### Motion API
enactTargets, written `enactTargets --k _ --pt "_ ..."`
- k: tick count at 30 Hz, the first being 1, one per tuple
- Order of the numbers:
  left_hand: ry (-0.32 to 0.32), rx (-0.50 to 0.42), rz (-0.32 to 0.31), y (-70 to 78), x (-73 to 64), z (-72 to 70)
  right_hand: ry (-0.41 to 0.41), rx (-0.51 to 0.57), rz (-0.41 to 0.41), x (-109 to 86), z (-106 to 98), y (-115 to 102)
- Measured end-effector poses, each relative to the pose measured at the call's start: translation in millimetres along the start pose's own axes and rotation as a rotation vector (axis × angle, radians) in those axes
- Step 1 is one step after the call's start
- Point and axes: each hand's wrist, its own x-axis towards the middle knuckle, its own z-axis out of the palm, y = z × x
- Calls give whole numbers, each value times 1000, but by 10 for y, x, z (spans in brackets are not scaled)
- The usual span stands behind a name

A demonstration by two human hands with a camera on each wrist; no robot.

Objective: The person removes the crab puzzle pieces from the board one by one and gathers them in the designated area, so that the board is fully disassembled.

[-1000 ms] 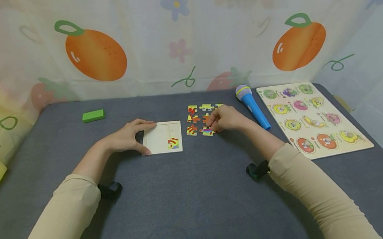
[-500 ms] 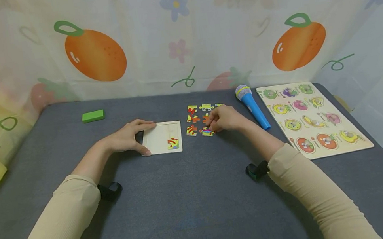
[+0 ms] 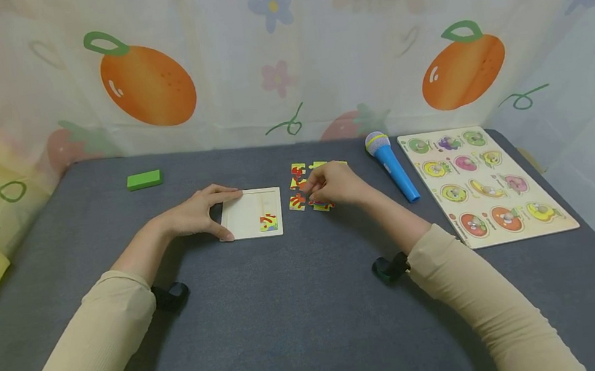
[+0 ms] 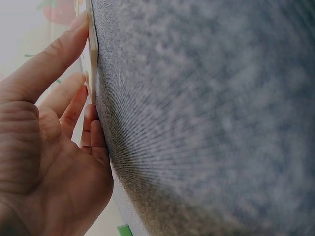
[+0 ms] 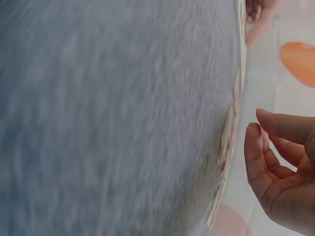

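In the head view, a shallow wooden puzzle tray (image 3: pixel 242 214) lies flat with one jigsaw piece (image 3: pixel 268 222) in its near right corner. My left hand (image 3: pixel 197 210) holds the tray's left side, thumb at the near corner and fingers at the far edge. The left wrist view shows thumb and fingertips of my left hand (image 4: pixel 54 132) against the tray's edge (image 4: pixel 92 54). My right hand (image 3: pixel 335 182) hovers over loose jigsaw pieces (image 3: pixel 297 202), hiding some. In the right wrist view my right hand (image 5: pixel 288 167) has thumb and forefinger bent close together, with no piece visible between them.
A blue toy microphone (image 3: pixel 392 164) lies right of the pieces, beside a wooden fruit puzzle board (image 3: pixel 455 178). At the back left is a green block (image 3: pixel 144 180). A printed curtain (image 3: pixel 238 63) hangs behind the grey table (image 3: pixel 292 322).
Within the last half second my right hand has shifted left over the loose pieces, toward the tray. My left hand and the tray have stayed put.
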Motion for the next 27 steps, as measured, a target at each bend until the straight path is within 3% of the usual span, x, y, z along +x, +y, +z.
enactTargets --k 8,27 --pt "1 5 3 4 3 6 -35 -35 -62 73 150 -143" --pt "-3 4 0 17 -18 -6 -139 -22 -51 140 392 -416"
